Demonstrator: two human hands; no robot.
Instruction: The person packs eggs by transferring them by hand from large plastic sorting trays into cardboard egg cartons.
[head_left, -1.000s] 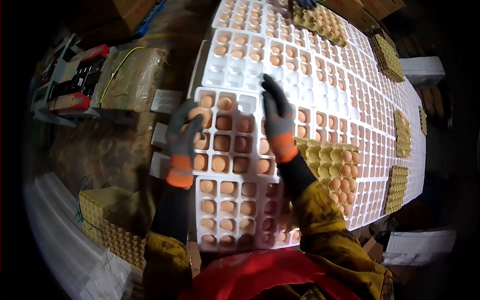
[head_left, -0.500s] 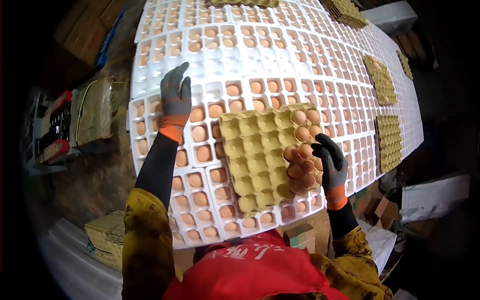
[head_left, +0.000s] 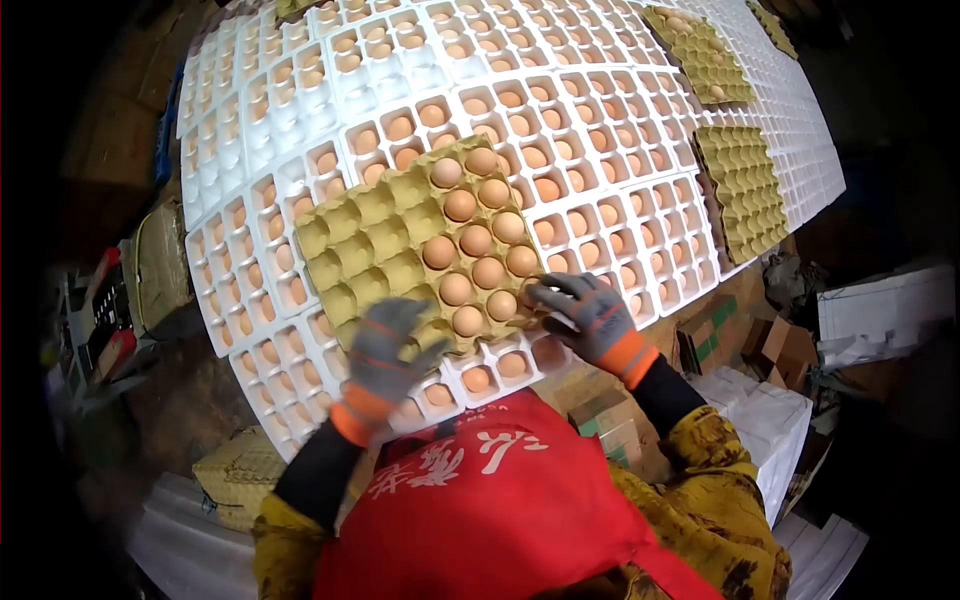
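A yellowish pulp egg tray (head_left: 350,230) lies tilted across white foam trays, its right-hand columns filled with brown eggs (head_left: 476,241) and its left cups bare. My left hand (head_left: 388,350), in a grey and orange glove, hovers at the tray's near left edge, slightly blurred, with thumb and fingers apart. At the near right corner of the pulp tray is my gloved right hand (head_left: 590,322). Its fingers are bent but spread, and the fingertips reach a partly hidden egg there.
White foam trays (head_left: 290,160) with brown eggs in many cells cover the table. More pulp trays (head_left: 742,190) rest on them at the right. Cardboard boxes (head_left: 775,345) and a white foam box (head_left: 885,315) stand beyond the right edge.
My left hand has come down from the far left to the pulp tray's near edge. The clustered eggs now sit spread in separate cups. My right hand has shifted toward the near corner; the view has turned.
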